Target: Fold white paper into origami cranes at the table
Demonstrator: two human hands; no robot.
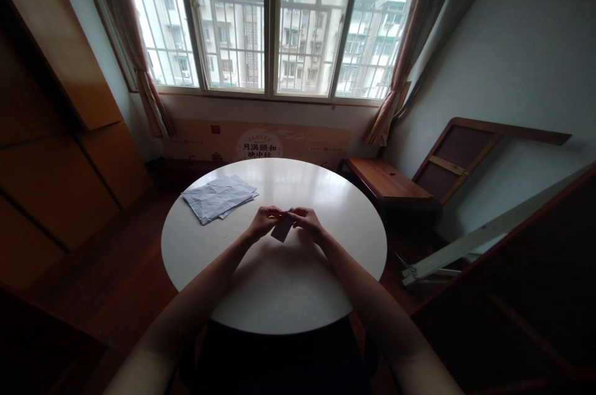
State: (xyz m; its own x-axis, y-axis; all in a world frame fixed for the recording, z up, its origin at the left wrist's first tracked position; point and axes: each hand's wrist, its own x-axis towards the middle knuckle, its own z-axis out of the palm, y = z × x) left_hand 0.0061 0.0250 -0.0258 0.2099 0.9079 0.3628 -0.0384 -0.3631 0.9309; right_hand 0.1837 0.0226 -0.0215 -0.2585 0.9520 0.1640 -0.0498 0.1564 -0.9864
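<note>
Both my hands meet over the middle of a round white table [279,295]. Between them is a small folded piece of paper [281,231], held up off the tabletop. My left hand [265,221] pinches its upper left edge with closed fingers. My right hand [305,222] pinches the upper right edge the same way. A loose stack of creased white paper sheets [218,197] lies on the table to the left of my hands, untouched.
A low wooden table [385,181] stands at the right beyond the round table. A wooden frame [465,156] leans on the right wall and a long white board [493,233] lies slanted below it. Wooden cabinets [60,153] line the left; a barred window [270,22] faces me.
</note>
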